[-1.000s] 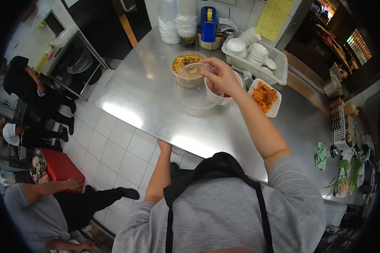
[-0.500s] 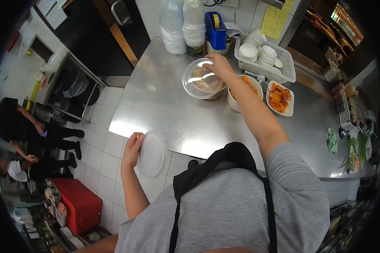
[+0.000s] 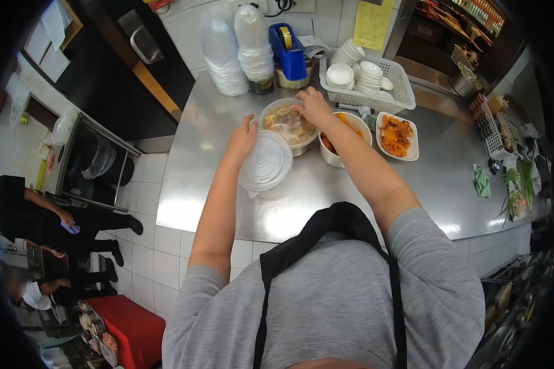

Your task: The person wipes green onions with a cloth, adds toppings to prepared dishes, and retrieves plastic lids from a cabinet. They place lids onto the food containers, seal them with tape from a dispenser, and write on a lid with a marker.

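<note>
A round plastic bowl (image 3: 300, 147) of pale, mixed food stands on the steel table. My right hand (image 3: 314, 106) is closed over its far right rim, fingertips at the edge. A clear, glossy layer seems to lie over the food; I cannot tell its exact edges. At the bowl's left, my left hand (image 3: 243, 136) grips the upper left edge of a translucent round lid (image 3: 266, 161). The lid is tilted toward me, with its small tab at the lower left. Under my right forearm stands a white tub (image 3: 332, 158) of orange food, partly hidden.
A white dish (image 3: 412, 152) of orange-red food sits at the right. Behind are a basket (image 3: 403, 83) of small white bowls, a blue tape dispenser (image 3: 292, 58) and stacked plastic containers (image 3: 224, 61). A green cloth (image 3: 481, 181) lies farther right. Other people (image 3: 34, 215) stand at the left.
My left hand has brought the lid from beyond the table's front edge up beside the bowl. My right hand has lowered the clear round piece onto the bowl.
</note>
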